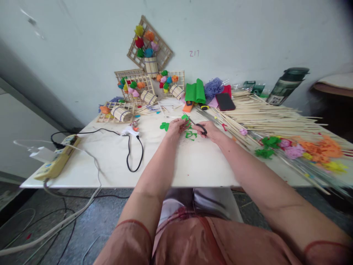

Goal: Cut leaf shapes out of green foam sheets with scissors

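Observation:
My left hand pinches a small green felt piece above the white table. My right hand is closed on black-handled scissors, whose blades reach toward that green piece. Green felt offcuts lie on the table between and just below the hands. A cut green leaf shape rests to the left of my left hand.
A white glue gun with a black cord lies left of the hands, and a power strip sits at the left edge. Bamboo sticks and sticks with felt flowers cover the right. Lattice crafts, a green felt roll and a phone stand at the back.

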Demonstrator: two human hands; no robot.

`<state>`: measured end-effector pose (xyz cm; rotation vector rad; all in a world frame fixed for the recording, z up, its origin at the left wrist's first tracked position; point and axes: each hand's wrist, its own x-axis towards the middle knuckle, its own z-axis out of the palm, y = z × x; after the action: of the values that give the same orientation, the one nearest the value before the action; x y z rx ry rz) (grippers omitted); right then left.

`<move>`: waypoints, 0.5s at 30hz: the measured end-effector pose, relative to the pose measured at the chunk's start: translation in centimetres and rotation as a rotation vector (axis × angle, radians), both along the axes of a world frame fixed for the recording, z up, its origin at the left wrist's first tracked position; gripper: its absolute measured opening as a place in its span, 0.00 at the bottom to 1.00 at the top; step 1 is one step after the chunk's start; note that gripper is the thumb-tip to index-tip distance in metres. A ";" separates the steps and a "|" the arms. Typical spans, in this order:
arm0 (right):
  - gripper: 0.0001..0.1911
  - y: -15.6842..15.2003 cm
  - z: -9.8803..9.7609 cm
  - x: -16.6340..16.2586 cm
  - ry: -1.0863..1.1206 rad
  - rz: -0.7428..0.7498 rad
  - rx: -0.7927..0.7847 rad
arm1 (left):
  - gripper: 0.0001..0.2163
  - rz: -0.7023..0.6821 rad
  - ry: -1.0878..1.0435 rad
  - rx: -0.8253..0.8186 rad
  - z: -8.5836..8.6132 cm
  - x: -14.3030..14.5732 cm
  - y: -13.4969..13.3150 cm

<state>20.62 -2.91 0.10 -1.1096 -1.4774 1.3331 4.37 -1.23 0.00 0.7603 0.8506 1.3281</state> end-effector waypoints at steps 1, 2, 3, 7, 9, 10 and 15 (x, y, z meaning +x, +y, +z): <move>0.16 -0.1 0.1 -0.1 -0.003 -0.003 -0.001 | 0.09 0.007 -0.013 0.009 0.0 0.0 0.0; 0.16 -0.2 0.2 -0.1 -0.007 -0.003 -0.004 | 0.08 0.017 -0.024 0.016 -0.1 0.0 0.1; 0.16 -0.3 0.3 -0.2 -0.009 -0.004 -0.009 | 0.08 0.029 -0.032 0.022 -0.1 0.1 0.1; 0.17 -0.6 0.4 -0.2 0.001 -0.009 -0.032 | 0.09 0.058 -0.045 0.026 -0.2 0.2 0.3; 0.15 -0.6 0.4 -0.2 0.004 -0.006 -0.037 | 0.10 0.059 -0.048 0.028 -0.2 0.3 0.3; 0.15 -0.5 0.3 -0.2 0.003 -0.002 -0.038 | 0.10 0.057 -0.050 0.030 -0.2 0.2 0.3; 0.13 -0.6 0.1 -0.1 0.007 0.027 -0.050 | 0.08 0.045 -0.060 0.035 -0.2 0.2 0.2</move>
<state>20.55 -3.48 0.24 -1.1193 -1.4662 1.3981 4.54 -1.05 -0.23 0.7288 0.8020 1.4021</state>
